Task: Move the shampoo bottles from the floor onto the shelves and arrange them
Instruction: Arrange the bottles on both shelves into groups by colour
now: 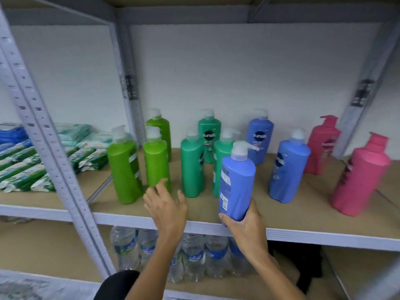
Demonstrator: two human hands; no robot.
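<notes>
Blue plastic, smooth and faintly glossy: that is what we hold in our right hand (242, 226), whose fingers (254, 207) and thumb curl round the base of a blue shampoo bottle (237, 180) with a white pump head. It stands upright at the front edge of the shelf (303, 213), its foot at or just above the board; we cannot tell whether it has touched down. Our left hand (166, 204) hovers beside it with fingers spread and holding nothing, close to the front light-green bottle (155, 163). We judge the bottle full and fairly heavy for its size, with stiff walls that give little under a squeeze, and a slick skin that could slide in a loose grip. Held so low, it is top-heavy and may tip, so we would rather take it round the waist, never by the pump, which may swivel or pull loose. Two other blue bottles (289, 169) stand to the right, near the pink bottles (359, 180), and the gap between them and the teal bottles (192, 165) looks to us the natural place for this one.
</notes>
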